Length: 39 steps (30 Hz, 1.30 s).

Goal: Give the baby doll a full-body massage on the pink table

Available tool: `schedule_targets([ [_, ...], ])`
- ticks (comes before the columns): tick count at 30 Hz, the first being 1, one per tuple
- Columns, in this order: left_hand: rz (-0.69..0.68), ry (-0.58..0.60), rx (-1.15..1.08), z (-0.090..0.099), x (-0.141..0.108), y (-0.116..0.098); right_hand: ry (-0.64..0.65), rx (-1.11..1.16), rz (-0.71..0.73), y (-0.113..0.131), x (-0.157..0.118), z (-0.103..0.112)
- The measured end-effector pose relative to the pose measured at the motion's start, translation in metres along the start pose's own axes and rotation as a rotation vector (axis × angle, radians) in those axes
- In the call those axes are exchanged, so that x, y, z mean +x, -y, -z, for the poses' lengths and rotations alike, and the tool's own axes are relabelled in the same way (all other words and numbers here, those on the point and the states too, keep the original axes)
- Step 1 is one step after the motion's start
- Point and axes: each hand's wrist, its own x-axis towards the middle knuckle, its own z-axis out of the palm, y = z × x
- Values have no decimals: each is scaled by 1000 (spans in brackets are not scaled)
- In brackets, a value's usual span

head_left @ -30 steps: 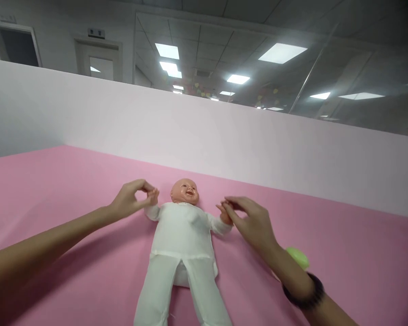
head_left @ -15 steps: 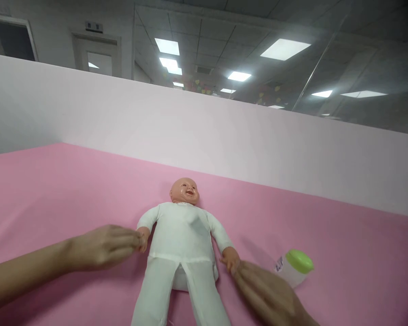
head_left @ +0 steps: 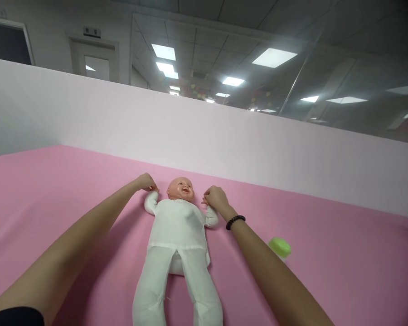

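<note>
A baby doll (head_left: 177, 226) in a white cloth suit lies on its back on a pink sheet, its arms raised beside its smiling head. My left hand (head_left: 146, 182) pinches the doll's hand at the left of its head. My right hand (head_left: 217, 198) closes over the doll's other hand, to the right of the head, with a black beaded bracelet (head_left: 235, 222) on that wrist. A jar with a green lid (head_left: 279, 247) stands beyond my right forearm, which hides most of its body.
The pink sheet (head_left: 343, 267) spreads to both sides of the doll and ends at a white wall (head_left: 224, 154). Above the wall are a glass partition (head_left: 326, 81), a door (head_left: 95, 63) and ceiling lights.
Both hands have swung the doll's arms up from beside its hips to beside its head. My forearms now stretch farther forward, and the right forearm covers more of the jar.
</note>
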Motion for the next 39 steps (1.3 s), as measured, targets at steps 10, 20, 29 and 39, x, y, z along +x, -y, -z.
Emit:
schedule_targets([
  [10,-513,-398,-49,5,-66,2,-613,394,356,-8,-47,36],
  [20,-1551,45,532,3,-182,61,-603,-125,1265,-34,-194,30],
  [29,-1534,139,545,9,-185,65,-492,-117,1241,-39,-200,26],
  [39,-342,-461,-147,-9,-52,31,-425,398,87,-31,-52,16],
])
